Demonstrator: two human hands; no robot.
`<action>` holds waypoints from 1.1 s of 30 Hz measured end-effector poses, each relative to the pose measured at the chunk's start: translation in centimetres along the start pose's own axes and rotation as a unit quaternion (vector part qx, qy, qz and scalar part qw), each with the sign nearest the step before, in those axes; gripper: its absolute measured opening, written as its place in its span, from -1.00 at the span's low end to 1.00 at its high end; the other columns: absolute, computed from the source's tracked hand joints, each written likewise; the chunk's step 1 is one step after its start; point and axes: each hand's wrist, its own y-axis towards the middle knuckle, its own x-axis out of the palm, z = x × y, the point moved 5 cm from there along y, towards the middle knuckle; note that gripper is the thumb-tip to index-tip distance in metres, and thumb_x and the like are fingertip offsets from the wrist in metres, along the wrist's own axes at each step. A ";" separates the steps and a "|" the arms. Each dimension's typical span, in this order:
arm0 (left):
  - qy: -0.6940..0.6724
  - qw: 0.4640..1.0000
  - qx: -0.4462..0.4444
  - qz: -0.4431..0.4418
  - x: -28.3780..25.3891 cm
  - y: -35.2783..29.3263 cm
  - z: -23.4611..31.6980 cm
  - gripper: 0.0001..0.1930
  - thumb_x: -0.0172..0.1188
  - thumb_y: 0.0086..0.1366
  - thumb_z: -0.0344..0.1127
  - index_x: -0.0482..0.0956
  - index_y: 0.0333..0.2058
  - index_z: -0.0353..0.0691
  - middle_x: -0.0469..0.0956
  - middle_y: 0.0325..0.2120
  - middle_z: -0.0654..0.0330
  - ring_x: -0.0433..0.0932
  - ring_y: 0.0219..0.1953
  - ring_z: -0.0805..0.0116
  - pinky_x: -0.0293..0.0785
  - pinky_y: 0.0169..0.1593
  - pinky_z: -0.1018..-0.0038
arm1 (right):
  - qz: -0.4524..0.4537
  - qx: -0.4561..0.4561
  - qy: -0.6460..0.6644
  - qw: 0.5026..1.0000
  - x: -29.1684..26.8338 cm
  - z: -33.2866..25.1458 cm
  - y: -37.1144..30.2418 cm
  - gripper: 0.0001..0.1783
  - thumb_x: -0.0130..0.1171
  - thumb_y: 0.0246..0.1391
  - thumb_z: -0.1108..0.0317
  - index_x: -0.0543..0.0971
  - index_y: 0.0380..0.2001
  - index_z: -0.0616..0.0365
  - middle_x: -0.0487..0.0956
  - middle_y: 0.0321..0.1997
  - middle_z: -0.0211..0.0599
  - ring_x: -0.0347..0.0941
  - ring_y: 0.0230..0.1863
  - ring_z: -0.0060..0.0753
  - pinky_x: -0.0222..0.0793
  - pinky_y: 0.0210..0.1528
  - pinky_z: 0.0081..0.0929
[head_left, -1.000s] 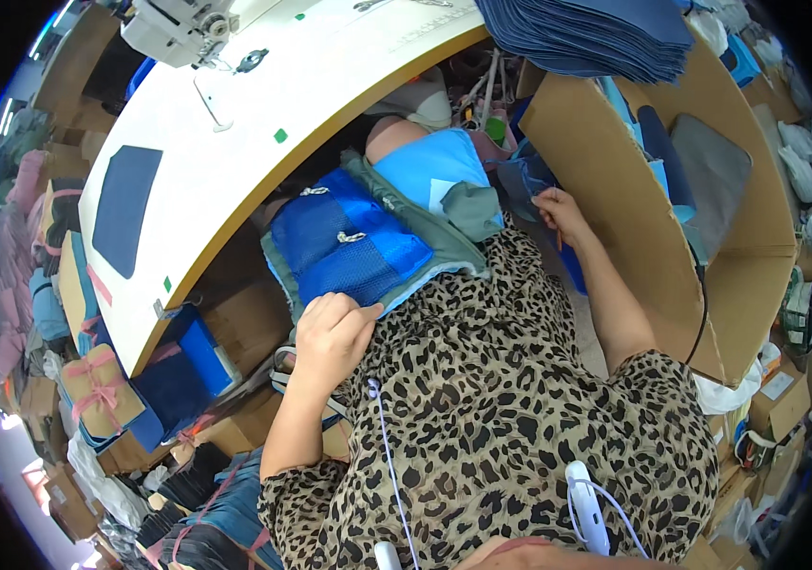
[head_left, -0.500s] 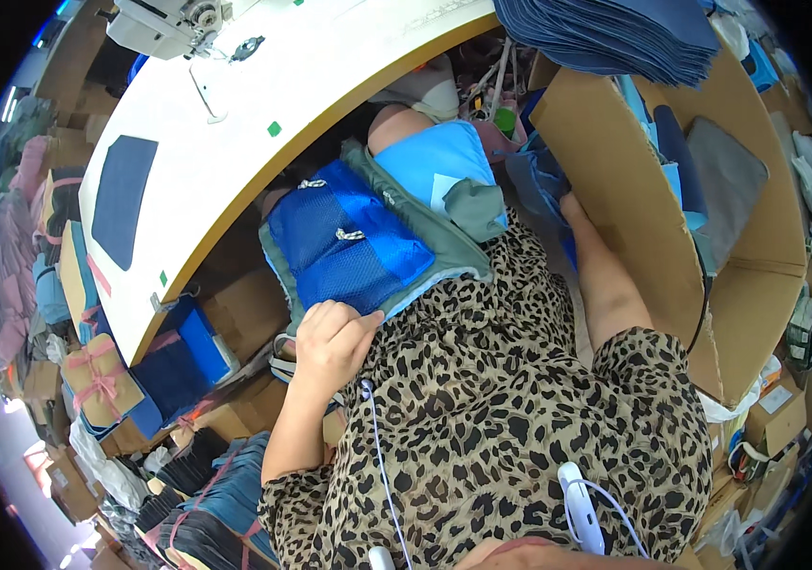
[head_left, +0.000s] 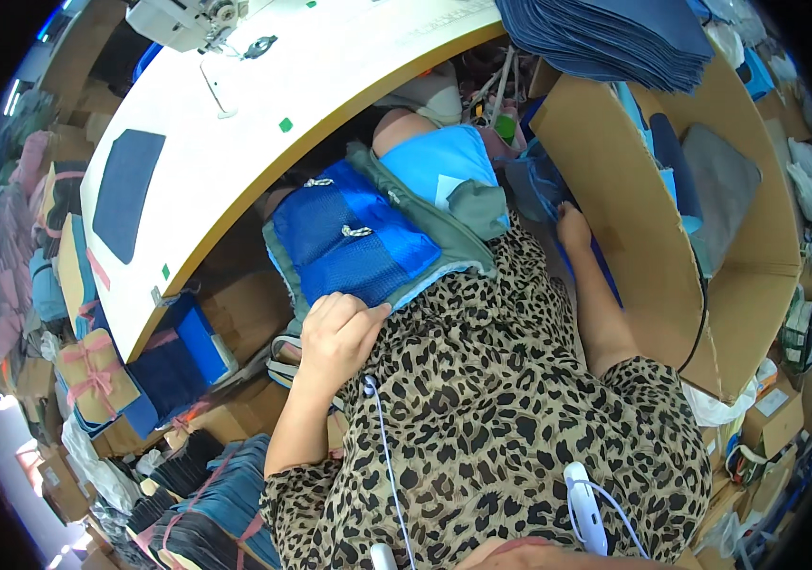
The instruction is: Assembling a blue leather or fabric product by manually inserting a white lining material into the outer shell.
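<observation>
White across the upper left: a broad tabletop (head_left: 330, 66), bent along its rim by the lens. Filling the lower middle, leopard-print clothing (head_left: 510, 408). To the right, a cardboard box (head_left: 605, 171), and by its upper corner a stack of navy fabric panels (head_left: 605, 43), cut off at the top of the view.

On the lap, close by the table's rim, a blue-and-green fabric piece (head_left: 391, 237), mesh side up. Looks light, soft and slightly padded; likely to sag if lifted by one corner only. Probably a little slippery on the shiny blue, perhaps prone to snagging on the mesh. Best held by the thicker green border, at two opposite edges. Just beyond, a light-blue fabric section (head_left: 439, 157); hard to make out whether joined to the border or merely lying alongside.

At the near edge, the left hand (head_left: 339, 328), curled over and seemingly pinching the border, with finger undersides out of sight. Against the light blue, a crumpled green flap (head_left: 477, 209). Low beside the box, near a dark blue cloth (head_left: 534, 182), the right hand (head_left: 574, 228), hidden at the fingertips; no telling whether gripping or loose. Smallest, two pale cord loops (head_left: 356, 231) on the mesh side, too small to read for knots.
</observation>
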 end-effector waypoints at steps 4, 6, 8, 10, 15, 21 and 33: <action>-0.005 1.000 0.010 0.019 0.2 0.3 -0.3 -0.83 0.36 -0.07 -0.49 0.61 -0.44 -0.16 0.37 -0.60 0.28 0.41 -0.54 0.33 0.29 -0.45 0.41 | 0.001 -0.159 0.115 0.981 -3.5 -4.9 -2.7 -0.79 0.21 0.07 0.35 0.58 -0.25 0.24 0.61 -0.30 -0.05 0.55 -0.25 -0.09 0.42 -0.21 -0.23; 0.013 1.000 0.002 0.026 -0.4 0.1 -0.2 -0.83 0.37 -0.08 -0.49 0.61 -0.45 -0.17 0.37 -0.60 0.28 0.41 -0.54 0.32 0.29 -0.45 0.41 | -0.006 -0.269 0.279 0.922 -8.1 -11.7 -6.3 -0.74 0.32 -0.02 0.34 0.58 -0.26 0.23 0.55 -0.39 -0.26 0.43 -0.47 -0.42 0.36 -0.34 -0.50; 0.024 0.999 0.003 0.036 -0.5 -0.2 -0.1 -0.83 0.37 -0.09 -0.49 0.60 -0.46 -0.17 0.38 -0.60 0.27 0.41 -0.55 0.32 0.29 -0.45 0.41 | -0.095 -0.393 0.326 0.855 -12.6 -17.5 -11.4 -0.59 0.42 -0.15 0.29 0.58 -0.19 0.17 0.47 -0.27 -0.43 0.25 -0.50 -0.57 0.28 -0.38 -0.62; 0.034 0.997 -0.029 0.070 -0.6 -0.5 -0.8 -0.82 0.39 -0.12 -0.49 0.58 -0.49 -0.17 0.39 -0.60 0.26 0.41 -0.56 0.31 0.29 -0.47 0.40 | -0.083 -0.536 0.225 0.809 -14.8 -22.2 -16.3 -0.41 0.49 -0.26 0.19 0.53 -0.09 0.09 0.44 -0.17 -0.28 0.44 -0.29 -0.31 0.39 -0.31 -0.41; 0.043 0.992 -0.040 0.108 -3.8 3.2 -0.8 -0.80 0.43 -0.14 -0.44 0.55 -0.53 -0.18 0.45 -0.61 0.23 0.46 -0.56 0.26 0.35 -0.49 0.38 | 0.046 -0.540 0.180 0.821 -14.0 -24.9 -15.8 -0.61 0.35 -0.27 0.41 0.52 -0.26 0.09 0.48 -0.29 -0.28 0.46 -0.28 -0.12 0.42 -0.30 -0.29; 0.030 0.971 -0.148 0.184 -13.8 7.3 0.0 -0.83 0.42 0.01 -0.43 0.57 -0.47 -0.24 0.50 -0.60 0.19 0.46 -0.57 0.40 0.33 -0.48 0.53 | 0.213 -0.661 0.269 0.668 -27.0 -33.0 -16.2 -0.73 0.27 -0.28 0.58 0.61 -0.38 0.12 0.57 -0.42 -0.31 0.44 -0.46 -0.27 0.36 -0.44 -0.45; -0.365 0.766 -0.392 0.356 -8.4 -0.2 -13.9 -0.85 0.19 0.33 -0.31 0.51 -0.30 -0.29 0.51 -0.47 0.35 0.39 -0.43 0.63 0.35 -0.31 0.64 | -0.005 -0.659 0.182 0.730 -20.3 -39.2 -19.3 -0.33 0.37 -0.14 -0.05 0.44 -0.02 0.07 0.44 -0.10 -0.20 0.52 -0.22 -0.09 0.49 -0.19 -0.26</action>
